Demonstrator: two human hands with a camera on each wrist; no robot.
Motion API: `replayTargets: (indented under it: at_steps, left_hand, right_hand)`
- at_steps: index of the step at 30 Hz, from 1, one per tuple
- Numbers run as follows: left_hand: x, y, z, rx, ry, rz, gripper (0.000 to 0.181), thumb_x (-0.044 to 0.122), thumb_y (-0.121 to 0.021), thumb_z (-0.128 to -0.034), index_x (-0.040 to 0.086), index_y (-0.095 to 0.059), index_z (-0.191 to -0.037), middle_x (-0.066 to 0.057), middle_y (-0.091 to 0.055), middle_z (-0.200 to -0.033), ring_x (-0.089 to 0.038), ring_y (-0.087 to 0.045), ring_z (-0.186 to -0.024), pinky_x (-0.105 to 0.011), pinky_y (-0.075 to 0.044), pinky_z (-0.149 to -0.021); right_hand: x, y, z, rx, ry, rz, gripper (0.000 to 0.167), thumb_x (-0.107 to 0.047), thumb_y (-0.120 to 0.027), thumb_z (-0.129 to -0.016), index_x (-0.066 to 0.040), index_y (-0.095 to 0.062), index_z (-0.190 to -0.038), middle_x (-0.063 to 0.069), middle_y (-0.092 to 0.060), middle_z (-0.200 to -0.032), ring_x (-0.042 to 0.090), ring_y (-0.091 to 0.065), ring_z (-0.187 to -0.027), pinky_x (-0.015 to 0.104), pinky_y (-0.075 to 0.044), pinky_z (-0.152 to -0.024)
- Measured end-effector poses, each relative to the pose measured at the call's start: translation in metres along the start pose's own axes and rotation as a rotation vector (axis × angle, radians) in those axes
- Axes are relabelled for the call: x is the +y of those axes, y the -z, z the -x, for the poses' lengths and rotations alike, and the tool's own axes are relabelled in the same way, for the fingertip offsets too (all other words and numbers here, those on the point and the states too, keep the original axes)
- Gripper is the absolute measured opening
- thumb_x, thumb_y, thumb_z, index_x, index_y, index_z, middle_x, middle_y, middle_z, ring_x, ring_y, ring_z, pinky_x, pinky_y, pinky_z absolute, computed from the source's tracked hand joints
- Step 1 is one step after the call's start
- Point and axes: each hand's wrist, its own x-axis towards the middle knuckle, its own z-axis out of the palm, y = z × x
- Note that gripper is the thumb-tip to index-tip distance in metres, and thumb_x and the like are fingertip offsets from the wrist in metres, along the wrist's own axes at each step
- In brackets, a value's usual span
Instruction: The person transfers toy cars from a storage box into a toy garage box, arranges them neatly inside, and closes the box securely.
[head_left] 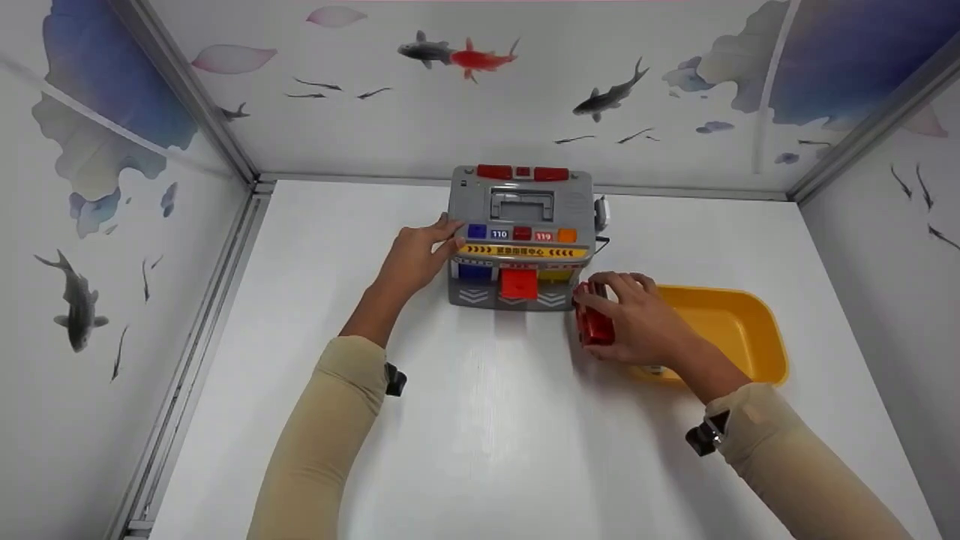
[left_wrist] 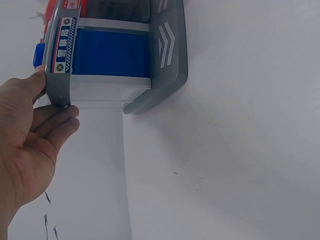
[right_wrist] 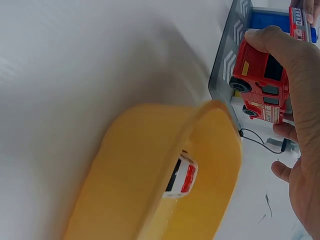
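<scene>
While left fingers (left_wrist: 61,130) pinch a garage (head_left: 523,251), right fingers (head_left: 622,283) grip a truck (head_left: 596,321) whose wheels (right_wrist: 240,84) only the right wrist view shows.

You've got a white tabletop (head_left: 480,465) boxed in by white walls (head_left: 360,142), with grey metal edging (head_left: 183,82) up the corners. Red and black fish art (head_left: 481,60) runs along the top centre, blue-purple blotches (head_left: 870,60) in both upper corners, maybe leaves, kinda cut off. Soft glare (head_left: 484,420) lower centre.
</scene>
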Motion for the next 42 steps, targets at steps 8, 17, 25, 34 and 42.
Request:
replayTargets:
  at_steps: [8,17,25,34,42]
  left_hand:
    - [0.0,0.0,0.0,0.023,-0.027,-0.006,0.05,0.046,-0.062,-0.1133,0.027,-0.06,-0.16,-0.01,-0.05,-0.168,-0.031,-0.051,-0.159,-0.053,-0.039,-0.135]
    - [0.0,-0.001,0.001,0.015,-0.006,-0.003,0.051,0.048,-0.06,-0.1139,0.029,-0.058,-0.161,-0.009,-0.048,-0.17,-0.032,-0.049,-0.16,-0.051,-0.04,-0.134]
    - [0.001,-0.002,0.002,0.017,0.01,0.008,0.051,0.048,-0.061,-0.1136,0.028,-0.058,-0.161,-0.009,-0.048,-0.17,-0.031,-0.049,-0.16,-0.051,-0.04,-0.134]
    - [0.001,-0.002,0.001,0.023,0.012,0.026,0.051,0.045,-0.062,-0.1136,0.026,-0.058,-0.161,-0.01,-0.048,-0.17,-0.031,-0.049,-0.16,-0.048,-0.041,-0.133]
    - [0.004,-0.002,0.001,0.008,0.03,0.018,0.051,0.045,-0.061,-0.1139,0.028,-0.056,-0.162,-0.009,-0.046,-0.171,-0.031,-0.048,-0.161,-0.048,-0.041,-0.133]
  right_hand:
    - [-0.012,-0.014,-0.012,-0.048,0.009,-0.017,0.085,-0.053,-0.094,-0.084,-0.028,-0.06,-0.159,0.014,-0.051,-0.162,0.039,-0.049,-0.151,0.071,-0.041,-0.126]
    - [-0.03,-0.031,-0.026,-0.065,-0.002,-0.059,0.084,-0.055,-0.093,-0.086,-0.03,-0.06,-0.159,0.014,-0.046,-0.167,0.04,-0.044,-0.155,0.071,-0.041,-0.127]
    - [-0.039,-0.043,-0.036,-0.071,0.011,-0.077,0.084,-0.056,-0.091,-0.088,-0.031,-0.057,-0.162,0.011,-0.044,-0.168,0.037,-0.041,-0.158,0.07,-0.037,-0.13]
    - [-0.048,-0.05,-0.046,-0.07,0.026,-0.08,0.084,-0.057,-0.09,-0.089,-0.031,-0.056,-0.162,0.014,-0.045,-0.168,0.039,-0.042,-0.156,0.072,-0.034,-0.13]
    - [-0.058,-0.065,-0.053,-0.043,-0.031,-0.132,0.087,-0.059,-0.09,-0.089,-0.034,-0.053,-0.164,0.011,-0.037,-0.175,0.038,-0.04,-0.16,0.075,-0.033,-0.131]
